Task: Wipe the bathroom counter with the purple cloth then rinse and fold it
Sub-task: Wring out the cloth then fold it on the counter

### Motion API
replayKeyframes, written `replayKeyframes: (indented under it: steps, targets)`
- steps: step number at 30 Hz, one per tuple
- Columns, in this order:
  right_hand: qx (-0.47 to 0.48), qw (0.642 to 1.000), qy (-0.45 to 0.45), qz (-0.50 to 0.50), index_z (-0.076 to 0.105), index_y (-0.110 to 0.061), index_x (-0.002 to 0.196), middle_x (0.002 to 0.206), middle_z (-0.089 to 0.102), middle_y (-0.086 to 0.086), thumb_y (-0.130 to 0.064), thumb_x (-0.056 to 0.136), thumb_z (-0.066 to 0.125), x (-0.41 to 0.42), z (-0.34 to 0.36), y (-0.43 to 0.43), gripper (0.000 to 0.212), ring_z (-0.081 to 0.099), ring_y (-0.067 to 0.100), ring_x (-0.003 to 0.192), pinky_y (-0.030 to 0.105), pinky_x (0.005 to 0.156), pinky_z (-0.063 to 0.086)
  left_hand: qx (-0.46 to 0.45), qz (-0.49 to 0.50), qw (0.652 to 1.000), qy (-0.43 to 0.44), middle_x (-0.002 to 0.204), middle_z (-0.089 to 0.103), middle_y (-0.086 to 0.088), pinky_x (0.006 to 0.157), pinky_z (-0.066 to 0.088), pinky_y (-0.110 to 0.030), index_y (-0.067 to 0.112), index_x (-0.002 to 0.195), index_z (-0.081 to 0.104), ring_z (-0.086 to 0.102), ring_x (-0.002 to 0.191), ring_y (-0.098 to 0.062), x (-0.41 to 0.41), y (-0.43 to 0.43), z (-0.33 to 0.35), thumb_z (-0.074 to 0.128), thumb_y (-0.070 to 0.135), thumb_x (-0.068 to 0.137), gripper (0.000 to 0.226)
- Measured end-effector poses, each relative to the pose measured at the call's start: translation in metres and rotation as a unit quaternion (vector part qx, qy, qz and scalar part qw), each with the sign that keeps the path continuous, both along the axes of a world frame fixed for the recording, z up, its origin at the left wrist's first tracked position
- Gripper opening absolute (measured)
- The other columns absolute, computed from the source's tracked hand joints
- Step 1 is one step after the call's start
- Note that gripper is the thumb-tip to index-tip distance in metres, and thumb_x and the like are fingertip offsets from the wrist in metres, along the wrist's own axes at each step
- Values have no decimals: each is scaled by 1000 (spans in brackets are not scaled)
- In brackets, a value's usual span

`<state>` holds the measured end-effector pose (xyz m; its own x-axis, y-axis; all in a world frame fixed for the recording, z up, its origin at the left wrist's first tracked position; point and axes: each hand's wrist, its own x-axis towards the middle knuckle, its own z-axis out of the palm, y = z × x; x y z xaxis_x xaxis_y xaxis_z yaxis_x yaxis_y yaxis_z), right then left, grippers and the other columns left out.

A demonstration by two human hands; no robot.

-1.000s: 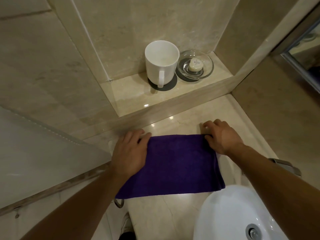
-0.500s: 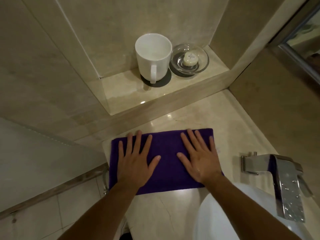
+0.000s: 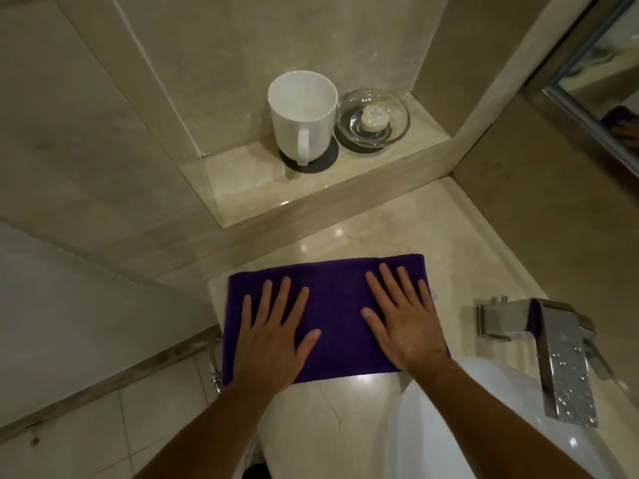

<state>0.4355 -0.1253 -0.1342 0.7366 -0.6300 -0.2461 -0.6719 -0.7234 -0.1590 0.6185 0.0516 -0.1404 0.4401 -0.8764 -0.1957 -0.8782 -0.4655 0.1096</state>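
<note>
Head view, purple cloth (image 3: 335,305): folded into a flat rectangle on the marble counter (image 3: 380,229), centre of the frame, beside the white sink (image 3: 484,426).
Left hand (image 3: 269,340): palm down on the cloth's left half, fingers (image 3: 284,299) straight and spread.
Right hand (image 3: 404,326): flat on the cloth's right half, fingers straight and spread.
Upper centre: white mug (image 3: 302,112) and glass soap dish (image 3: 373,119) on a ledge.
Lower right: wet chrome faucet (image 3: 553,350).

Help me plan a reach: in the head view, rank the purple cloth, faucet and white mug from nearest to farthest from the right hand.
1. purple cloth: directly under the right hand, which presses flat on it.
2. faucet: to the right, at the sink.
3. white mug: on the raised ledge at the back, left of the hand.
</note>
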Motion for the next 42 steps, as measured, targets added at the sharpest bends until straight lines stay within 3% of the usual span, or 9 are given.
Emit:
replayKeyframes:
  steps: [5, 9, 13, 17, 19, 22, 26, 37, 42]
  targets:
    - [1, 999, 22, -37, -12, -38, 155, 164, -12, -11, -68, 93, -11, -19, 4, 2, 69, -18, 12, 150, 46, 121, -12, -2, 41, 999, -3, 163, 17, -11, 117, 14, -62, 28, 156, 19, 16, 149, -36, 10, 11, 3, 12, 69, 96, 74]
    - [-10, 998, 16, -66, 3, -33, 159, 167, 2, -3, -60, 99, 8, -16, 13, 18, 66, -6, 19, 153, 50, 121, -8, -11, 215, 976, 28, 163, 13, -15, 117, 12, -56, 26, 158, 7, 14, 149, -37, 18, 45, 9, 15, 72, 94, 79]
    - [-26, 999, -44, -5, 33, -19, 152, 159, 28, 14, -29, 84, 56, 28, 38, 24, 73, 17, 35, 150, 58, 121, 12, -87, 433, 880, 172, 145, 39, -17, 98, 45, -51, 18, 149, 28, 46, 125, -35, 4, 72, 24, 25, 75, 87, 85]
    - [37, 983, -44, 172, 38, -19, 149, 155, 34, 9, -18, 80, 59, 109, 57, 34, 72, 24, 31, 147, 52, 117, 26, -147, 533, 782, 287, 95, 66, 1, 74, 54, -41, 17, 109, 63, 65, 85, -23, -9, 81, 26, 45, 62, 92, 52]
    - [52, 969, -35, 241, 37, -20, 150, 155, 35, 8, -16, 82, 60, 146, 64, 41, 72, 26, 30, 145, 50, 115, 30, -183, 540, 740, 358, 72, 68, 1, 68, 56, -45, 22, 83, 66, 65, 68, -21, -11, 84, 27, 54, 55, 91, 36]
    - [44, 944, 32, 326, 29, -26, 153, 160, 27, 2, -14, 87, 60, 186, 69, 51, 74, 22, 27, 147, 47, 114, 32, -197, 547, 712, 395, 70, 69, -3, 63, 58, -44, 21, 79, 66, 67, 65, -23, -4, 87, 27, 69, 44, 86, 24]
    - [23, 910, 122, 396, 31, -30, 152, 158, 27, 0, -15, 91, 60, 211, 70, 61, 69, 26, 27, 143, 47, 108, 40, -236, 570, 604, 504, 79, 69, -12, 63, 58, -34, 8, 92, 68, 66, 64, -18, 6, 92, 30, 78, 19, 82, 18]
    - [-5, 909, 172, 378, 62, -20, 119, 139, 47, 7, -19, 86, 63, 220, 93, 63, 33, 46, 28, 127, 42, 99, 46, -212, 502, 638, 543, 95, 73, -8, 72, 59, -28, 9, 97, 71, 71, 87, -19, 16, 98, 41, 76, 15, 84, 15]
    - [14, 908, 216, 358, 61, -20, 116, 112, 62, 7, -14, 87, 57, 217, 113, 66, 30, 52, 22, 87, 34, 71, 43, -190, 479, 679, 522, 92, 73, -7, 63, 53, -29, 10, 93, 66, 70, 80, -19, 22, 98, 46, 75, 12, 84, 13]
